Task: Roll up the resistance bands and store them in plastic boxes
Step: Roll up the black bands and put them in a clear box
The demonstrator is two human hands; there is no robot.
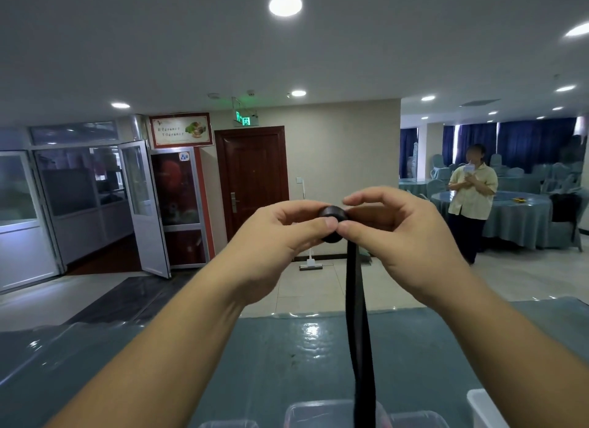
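Head view, band roll point(333, 219) pinched between hands

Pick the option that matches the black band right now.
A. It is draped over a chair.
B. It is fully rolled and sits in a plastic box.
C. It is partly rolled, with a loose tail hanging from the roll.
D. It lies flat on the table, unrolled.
C: both hands, left hand and right hand, pinch the roll, and the band's tail hangs down toward the boxes.

Black resistance band point(357, 300), teal tablecloth point(287, 357), clear plastic boxes point(318, 411), dark red-brown door point(251, 178), navy curtains point(535, 140)
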